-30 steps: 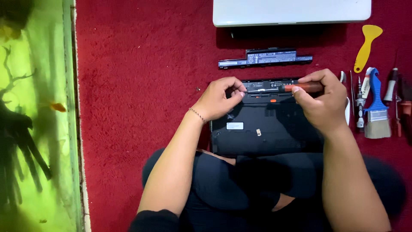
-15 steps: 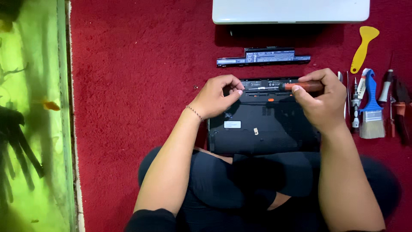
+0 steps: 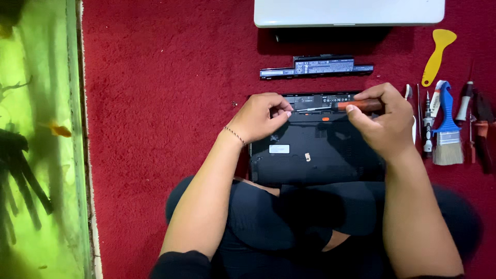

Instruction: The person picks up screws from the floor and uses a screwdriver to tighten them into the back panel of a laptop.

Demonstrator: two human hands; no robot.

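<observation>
Your right hand (image 3: pixel 385 121) still grips the screwdriver (image 3: pixel 338 106); your left hand (image 3: pixel 261 116) still pinches its tip over the laptop base (image 3: pixel 315 155); nothing has shifted.

2 laptops are counted: 1 black laptop (image 3: pixel 315 152) turned underside up and 1 white laptop (image 3: pixel 349 11). 1 detached battery (image 3: pixel 316 67), 1 screwdriver (image 3: pixel 336 106), 1 yellow pry tool (image 3: pixel 438 54) and 1 blue-handled brush (image 3: pixel 447 129) are seen. 2 hands are counted, the left hand (image 3: pixel 261 116) and the right hand (image 3: pixel 385 121).
</observation>
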